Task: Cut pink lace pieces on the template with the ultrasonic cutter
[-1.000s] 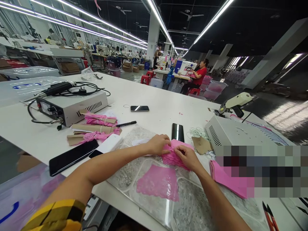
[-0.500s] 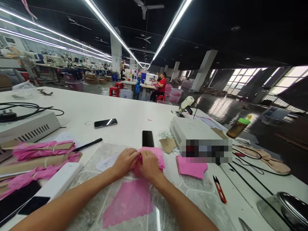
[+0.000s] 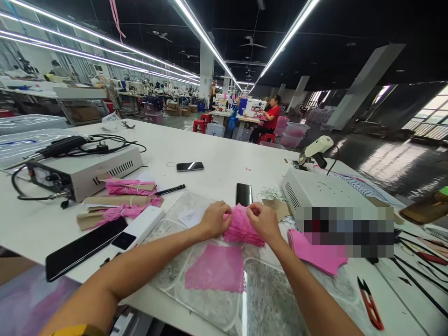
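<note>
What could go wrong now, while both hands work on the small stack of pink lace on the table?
1. The pink lace stack is pinched only at its top edge by the left hand and right hand, so lower layers may slide out of line.
2. The black phone lies just behind the stack and could get nudged.
3. The loose lace piece nearer the person could be dragged by a forearm.

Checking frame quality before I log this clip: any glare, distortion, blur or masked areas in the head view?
Head view: wide-angle bending curves the ceiling light strips and white table edge; glare streaks the clear plastic sheet and the wet-looking floor at right; a pixelated block masks the white metal box. Both hands, left hand and right hand, and the bunched pink lace look sharp.
</note>
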### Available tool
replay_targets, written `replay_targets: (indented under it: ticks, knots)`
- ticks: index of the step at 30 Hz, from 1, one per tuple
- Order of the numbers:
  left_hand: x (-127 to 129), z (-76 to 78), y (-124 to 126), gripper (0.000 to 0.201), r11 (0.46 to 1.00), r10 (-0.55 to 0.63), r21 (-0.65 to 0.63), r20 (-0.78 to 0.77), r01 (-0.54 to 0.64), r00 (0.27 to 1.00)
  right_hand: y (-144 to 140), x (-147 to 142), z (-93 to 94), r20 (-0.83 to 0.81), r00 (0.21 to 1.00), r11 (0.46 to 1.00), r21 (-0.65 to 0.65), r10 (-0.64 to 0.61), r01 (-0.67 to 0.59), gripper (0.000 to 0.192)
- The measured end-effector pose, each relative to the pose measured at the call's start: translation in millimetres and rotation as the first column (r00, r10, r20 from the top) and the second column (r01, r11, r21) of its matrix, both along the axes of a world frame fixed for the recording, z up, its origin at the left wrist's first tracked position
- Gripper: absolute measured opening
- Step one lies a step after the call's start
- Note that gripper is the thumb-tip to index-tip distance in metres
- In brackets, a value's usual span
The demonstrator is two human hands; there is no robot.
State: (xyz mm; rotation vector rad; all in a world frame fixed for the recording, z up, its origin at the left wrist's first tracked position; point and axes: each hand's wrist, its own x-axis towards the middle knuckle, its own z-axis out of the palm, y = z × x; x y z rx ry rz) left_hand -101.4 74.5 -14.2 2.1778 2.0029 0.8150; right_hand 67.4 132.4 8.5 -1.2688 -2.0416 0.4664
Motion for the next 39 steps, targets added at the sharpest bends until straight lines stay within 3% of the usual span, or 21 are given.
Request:
replay_targets:
  ticks: [3,7,11,14,18,21,24,27,30,32,35,39]
  knots:
    - [28,11.9,-5,0.021,1.0,-0.022,-0.014,-0.009,0.022,1.0,3,3,8.1,-0.046,0.998,0.999,0.011,-0.03,0.031,0.019]
    - [67,15.5,6,0.038,0.999,0.037,-0.026,-0.016,-0.038,0.999,6,6,18.6,-0.095,0.991,0.995,0.03,-0.094,0.098,0.016]
    - [89,13.7,24,0.022,0.996,0.085,-0.01,-0.027,-0.085,0.996,10,23,30.8,-0.155,0.972,0.983,0.016,-0.179,0.184,0.018]
    - [95,15.7,28,0.016,0.999,0.024,0.043,-0.063,-0.022,0.998,7,56,34.8,-0.219,0.935,0.96,-0.029,-0.278,0.279,0.026]
    - [100,13.9,13,0.018,0.971,-0.191,0.115,-0.163,0.211,0.968,-23,121,17.0,-0.229,0.883,0.912,-0.128,-0.41,0.39,0.033]
    - [104,0.2,-9,0.017,0.897,-0.394,0.105,-0.248,0.429,0.885,-63,162,-12.4,-0.131,0.873,0.876,-0.189,-0.47,0.443,0.032]
    - [102,-16.2,-27,0.017,0.821,-0.529,0.063,-0.291,0.567,0.798,-101,186,-40.6,-0.027,0.876,0.857,-0.227,-0.481,0.463,0.036]
    - [92,-21.6,-29,0.023,0.804,-0.556,0.055,-0.287,0.593,0.78,-123,195,-56.0,0.045,0.875,0.843,-0.248,-0.482,0.477,0.037]
    - [81,-15.8,-20,0.029,0.817,-0.545,0.042,-0.269,0.575,0.794,-127,197,-59.0,0.081,0.87,0.834,-0.255,-0.486,0.49,0.038]
    - [81,-12.0,-16,0.027,0.799,-0.582,-0.005,-0.257,0.601,0.771,-125,199,-57.9,0.094,0.868,0.829,-0.261,-0.488,0.494,0.039]
    - [97,-13.8,-13,0.025,0.769,-0.635,-0.095,-0.222,0.632,0.74,-124,202,-55.6,0.106,0.863,0.821,-0.27,-0.493,0.503,0.041]
    - [131,-22.5,-3,0.023,0.817,-0.575,-0.171,-0.147,0.552,0.805,-126,204,-51.6,0.101,0.86,0.821,-0.263,-0.5,0.507,0.042]
